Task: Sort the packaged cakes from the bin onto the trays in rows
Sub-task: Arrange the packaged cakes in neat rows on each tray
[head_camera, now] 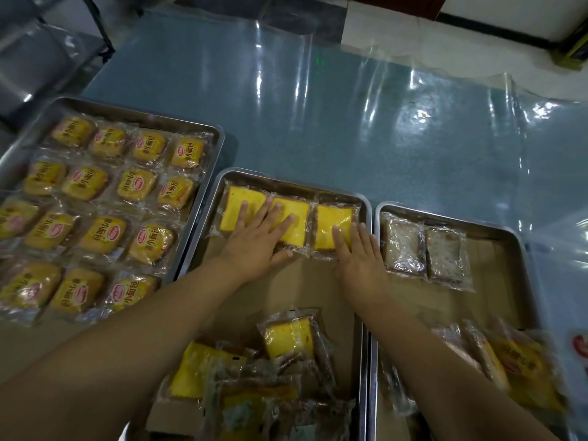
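While our left hand (254, 240) and right hand (358, 249) lie flat, fingers spread and gripping nothing, on the yellow cakes (332, 226) rowed in the middle tray (366, 198), more wait heaped nearer us. Light, soft and slippery-wrapped, they probably want gentle pinches at the wrapper edges.

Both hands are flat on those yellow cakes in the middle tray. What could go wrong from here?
1. The left hand and right hand press flat on the row of three clear-wrapped yellow cake slices; pushing hard may squash them.
2. The slippery wrappers overlap, so the row might skew.
3. The loose heap of wrapped cakes under the forearms could get knocked.
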Available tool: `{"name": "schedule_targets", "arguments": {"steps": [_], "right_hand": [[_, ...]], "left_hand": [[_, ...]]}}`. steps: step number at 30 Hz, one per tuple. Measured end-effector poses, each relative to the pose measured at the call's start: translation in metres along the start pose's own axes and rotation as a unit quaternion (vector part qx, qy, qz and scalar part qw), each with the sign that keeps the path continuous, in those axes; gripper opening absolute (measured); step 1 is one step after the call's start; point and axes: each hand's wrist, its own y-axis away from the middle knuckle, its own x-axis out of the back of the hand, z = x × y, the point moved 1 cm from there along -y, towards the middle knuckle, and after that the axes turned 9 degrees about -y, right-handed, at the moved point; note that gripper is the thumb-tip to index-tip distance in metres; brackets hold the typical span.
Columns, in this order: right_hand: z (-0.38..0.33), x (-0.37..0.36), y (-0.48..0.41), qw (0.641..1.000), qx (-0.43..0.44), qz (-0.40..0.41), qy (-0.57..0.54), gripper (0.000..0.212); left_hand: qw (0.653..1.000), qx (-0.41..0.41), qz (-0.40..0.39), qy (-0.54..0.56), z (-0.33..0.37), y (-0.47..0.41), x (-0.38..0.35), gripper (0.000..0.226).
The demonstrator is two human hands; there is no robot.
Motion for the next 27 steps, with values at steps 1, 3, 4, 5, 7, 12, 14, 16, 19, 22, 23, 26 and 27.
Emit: {"name": "schedule_targets", "arguments": {"steps": [1,3,4,5,7,12,14,16,19,22,23,26,27], "right_hand": [[-0.003,0.002,0.006,1.0,0.001,0.015,-0.002,0.063],[-0.01,0.006,0.021,0.998,0.024,0.046,-0.025,0.059],[-0.014,0.007,0.028,0.996,0.039,0.061,-0.044,0.055],[-0.017,0.007,0.036,0.994,0.05,0.072,-0.063,0.049],[-0.023,0.002,0.05,0.991,0.056,0.062,-0.107,0.037],[-0.029,-0.017,0.074,0.951,-0.052,-0.104,-0.285,0.04],[-0.031,-0.021,0.076,0.927,-0.091,-0.146,-0.334,0.038],[-0.035,-0.02,0.076,0.912,-0.123,-0.147,-0.363,0.021],[-0.041,-0.011,0.071,0.903,-0.144,-0.119,-0.386,0.019],[-0.049,0.008,0.064,0.887,-0.137,-0.076,-0.434,0.024],[-0.053,0.016,0.061,0.879,-0.135,-0.061,-0.453,0.023],[-0.068,0.036,0.051,0.882,-0.109,-0.003,-0.458,0.021],[-0.074,0.041,0.048,0.886,-0.094,0.017,-0.454,0.021]], "left_hand": [[1.0,-0.016,0.012,0.006,0.003,0.006,0.002,0.072],[0.998,-0.052,0.028,0.034,0.011,0.022,0.003,0.073],[0.996,-0.062,0.029,0.065,0.015,0.031,0.003,0.073],[0.992,-0.066,0.021,0.106,0.019,0.041,0.003,0.072],[0.981,-0.06,-0.005,0.187,0.024,0.061,-0.001,0.06],[0.975,-0.047,-0.024,0.217,0.028,0.095,-0.014,0.047],[0.97,-0.048,-0.029,0.237,0.027,0.102,-0.015,0.043],[0.952,-0.035,-0.043,0.301,0.026,0.106,-0.013,0.034],[0.881,0.026,-0.097,0.462,0.025,0.109,-0.003,0.02],[0.828,0.067,-0.089,0.55,0.02,0.11,0.015,0.02],[0.822,0.08,-0.069,0.56,0.016,0.109,0.023,0.019],[0.806,0.107,0.01,0.582,-0.005,0.106,0.051,0.015],[0.806,0.109,0.038,0.581,-0.012,0.106,0.059,0.014]]}}
